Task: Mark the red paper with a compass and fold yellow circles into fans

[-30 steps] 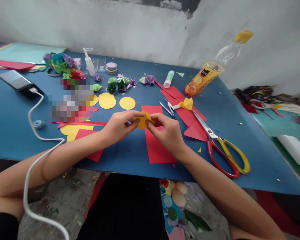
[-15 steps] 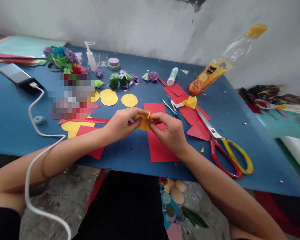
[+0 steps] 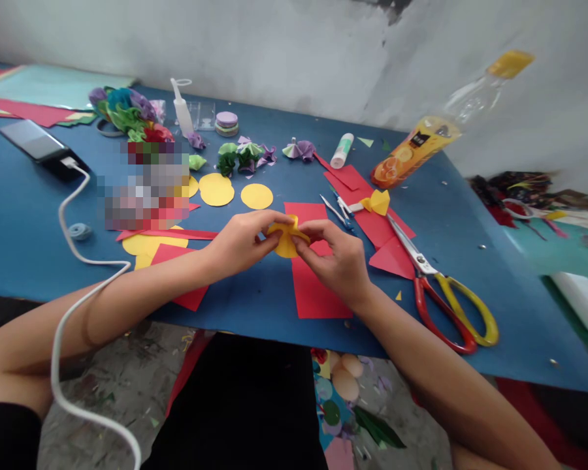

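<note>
A yellow paper circle (image 3: 287, 245), partly folded, is pinched between my two hands above the front of the blue table. My left hand (image 3: 245, 241) grips its left side with thumb and fingers. My right hand (image 3: 336, 258) has the right side between thumb and forefinger. A raised fold stands along the top of the paper. Beneath my right hand lies a sheet of red paper (image 3: 313, 294). Flat yellow circles (image 3: 257, 196) rest just beyond my left hand, and more yellow paper (image 3: 149, 244) lies under a red strip (image 3: 200, 235) to the left.
Large scissors (image 3: 428, 274) lie to the right, by a pair of compasses (image 3: 340, 210), a glue stick (image 3: 342, 151) and a tilted juice bottle (image 3: 421, 147). Crumpled paper pieces (image 3: 245, 156) sit farther back. A white cable (image 3: 71, 307) runs from a phone (image 3: 36, 145) over my left forearm.
The yellow paper has opened out a little between my fingers, showing more of its rounded surface. Both hands keep nearly the same place, and the view has shifted slightly.
</note>
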A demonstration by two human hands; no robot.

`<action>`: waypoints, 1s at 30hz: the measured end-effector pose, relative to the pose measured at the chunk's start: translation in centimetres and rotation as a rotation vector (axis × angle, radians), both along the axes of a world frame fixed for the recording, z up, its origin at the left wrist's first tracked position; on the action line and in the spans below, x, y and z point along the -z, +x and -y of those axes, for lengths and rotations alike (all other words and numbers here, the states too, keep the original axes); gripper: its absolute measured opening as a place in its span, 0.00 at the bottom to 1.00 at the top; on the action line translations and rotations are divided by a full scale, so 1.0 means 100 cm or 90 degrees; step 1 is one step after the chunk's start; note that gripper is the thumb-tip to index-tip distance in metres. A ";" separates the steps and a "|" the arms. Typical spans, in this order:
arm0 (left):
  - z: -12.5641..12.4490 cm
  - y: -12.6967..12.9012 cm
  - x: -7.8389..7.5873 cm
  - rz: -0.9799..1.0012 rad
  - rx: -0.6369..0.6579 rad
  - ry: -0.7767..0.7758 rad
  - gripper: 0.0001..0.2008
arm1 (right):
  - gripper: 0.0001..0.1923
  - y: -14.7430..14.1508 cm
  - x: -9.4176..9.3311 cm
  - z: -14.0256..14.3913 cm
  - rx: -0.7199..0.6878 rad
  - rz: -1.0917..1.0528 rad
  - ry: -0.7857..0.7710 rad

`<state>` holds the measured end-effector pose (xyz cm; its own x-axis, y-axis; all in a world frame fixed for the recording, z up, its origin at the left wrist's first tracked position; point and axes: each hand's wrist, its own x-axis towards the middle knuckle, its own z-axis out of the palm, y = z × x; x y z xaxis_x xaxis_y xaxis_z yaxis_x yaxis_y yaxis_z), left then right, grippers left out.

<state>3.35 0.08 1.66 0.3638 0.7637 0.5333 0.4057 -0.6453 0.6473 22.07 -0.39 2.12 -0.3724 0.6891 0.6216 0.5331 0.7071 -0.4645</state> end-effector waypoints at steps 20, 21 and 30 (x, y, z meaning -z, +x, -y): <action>0.004 -0.002 -0.004 -0.108 0.043 -0.043 0.13 | 0.10 0.000 0.001 -0.001 0.008 0.013 -0.011; 0.004 -0.002 -0.004 -0.119 0.046 -0.051 0.13 | 0.10 0.000 0.001 -0.001 0.001 0.010 -0.024; 0.004 -0.003 -0.004 -0.150 0.093 -0.090 0.15 | 0.06 -0.002 -0.003 0.003 -0.040 -0.020 -0.134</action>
<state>3.05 -0.33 2.03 0.5756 0.7553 0.3135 0.4650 -0.6176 0.6343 21.84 -0.73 2.37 -0.4015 0.7813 0.4778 0.4745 0.6237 -0.6212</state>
